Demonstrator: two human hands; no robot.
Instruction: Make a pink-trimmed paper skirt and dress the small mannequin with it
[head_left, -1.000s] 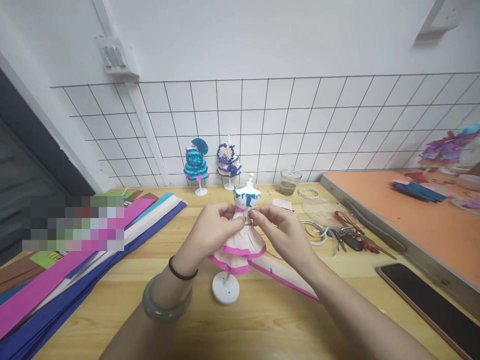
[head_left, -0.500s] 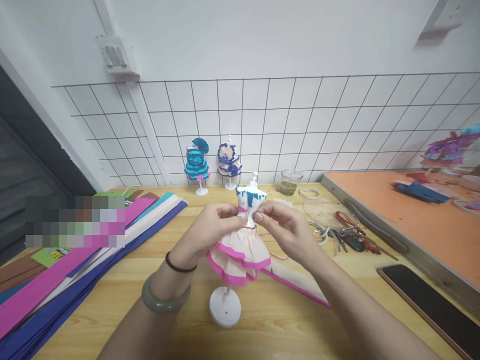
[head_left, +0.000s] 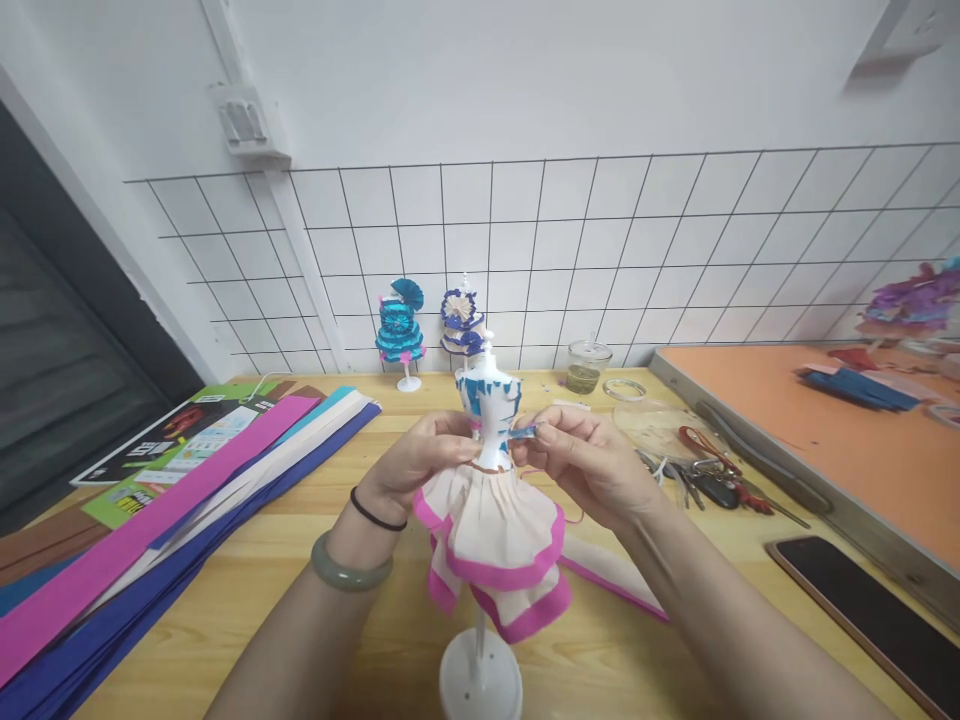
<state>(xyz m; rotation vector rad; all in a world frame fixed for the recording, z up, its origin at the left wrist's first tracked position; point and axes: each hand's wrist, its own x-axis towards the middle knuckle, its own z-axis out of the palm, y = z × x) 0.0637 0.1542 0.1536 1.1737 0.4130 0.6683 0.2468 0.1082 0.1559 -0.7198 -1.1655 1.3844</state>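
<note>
A small white dress form (head_left: 493,420) with torn blue paper on its chest stands upright on a round white base (head_left: 481,675). Round its lower part is a cream paper skirt (head_left: 506,520) with pink edging, in layers. My left hand (head_left: 431,455) grips the form at the left side of its waist, fingers partly behind it. On the other side, my right hand (head_left: 581,455) pinches a small blue piece (head_left: 523,432) that sticks out from the waist. A cream strip with a pink edge (head_left: 615,575) lies behind my right forearm.
Paper strips (head_left: 247,480) and printed sheets lie at the left. Two small dressed forms (head_left: 397,325) stand at the back near a glass cup (head_left: 587,368). Scissors and keys (head_left: 716,485), a phone (head_left: 862,610) and an orange board (head_left: 847,430) are at the right.
The dress form has turned and stands more upright, with its skirt and base lower in view. My right hand has drawn slightly away from the waist, with the blue piece between its fingers.
</note>
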